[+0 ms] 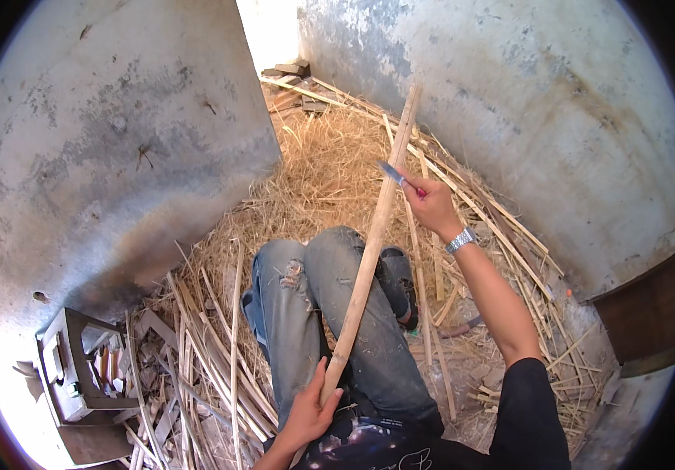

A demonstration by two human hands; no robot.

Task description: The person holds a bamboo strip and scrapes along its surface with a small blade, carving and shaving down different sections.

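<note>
A long pale strip of split bamboo or wood (371, 249) lies slantwise across my jeans, its far end up toward the right wall. Near my lap, my left hand (311, 411) grips its lower end between thumb and fingers. My right hand (434, 205), with a metal watch on the wrist, is closed round the reddish handle of a knife (390, 171). The blade crosses the upper part of the strip and appears to rest on it. Part of the handle is hidden inside my fingers.
Curly shavings (322, 168) cover the floor ahead. Long thin strips (188, 345) lie in a heap at left, and more strips (494, 215) run along the right wall (541, 117). At lower left stands a dark box-like frame (86, 407). Bricks (294, 70) sit by the bright opening.
</note>
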